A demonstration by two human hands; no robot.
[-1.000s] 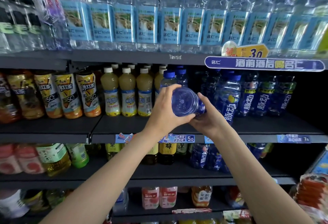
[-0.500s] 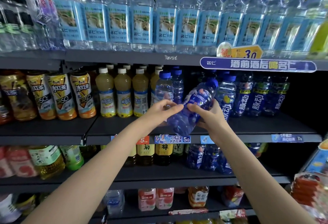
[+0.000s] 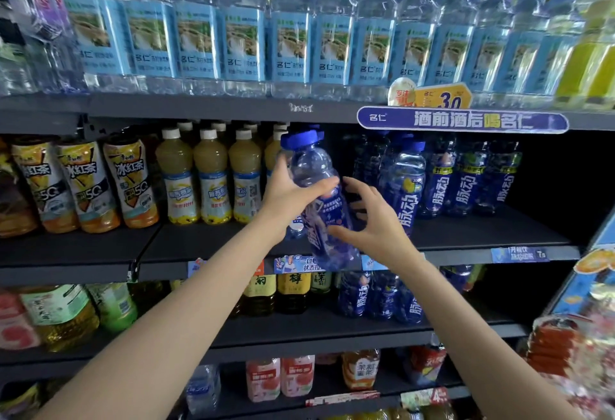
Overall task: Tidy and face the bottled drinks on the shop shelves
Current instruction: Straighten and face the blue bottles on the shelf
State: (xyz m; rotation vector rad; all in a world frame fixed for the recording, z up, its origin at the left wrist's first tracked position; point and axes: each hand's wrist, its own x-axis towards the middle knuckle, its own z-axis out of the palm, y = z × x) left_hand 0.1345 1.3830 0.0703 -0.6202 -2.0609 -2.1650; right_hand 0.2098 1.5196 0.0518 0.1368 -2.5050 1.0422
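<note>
A blue drink bottle (image 3: 324, 206) with a blue cap stands nearly upright, cap tipped a little left, in front of the second shelf (image 3: 466, 236). My left hand (image 3: 289, 198) grips its upper body, thumb across the front. My right hand (image 3: 372, 220) is at its lower right side with fingers spread; the fingertips seem to touch the label. To the right stand more blue bottles (image 3: 404, 183) of the same kind, white lettering facing out.
Yellow juice bottles (image 3: 211, 176) and iced-tea bottles (image 3: 129, 180) fill the shelf's left part. Clear water bottles (image 3: 289, 33) line the top shelf above a blue sign (image 3: 462, 119). Lower shelves hold tea bottles (image 3: 293, 290) and more blue drinks (image 3: 382, 296). Snack packs (image 3: 572, 353) stand at right.
The blue bottle swung from base-toward-me, through a tilt, to nearly upright. My left hand moved up to its shoulder; my right hand loosened and spread its fingers.
</note>
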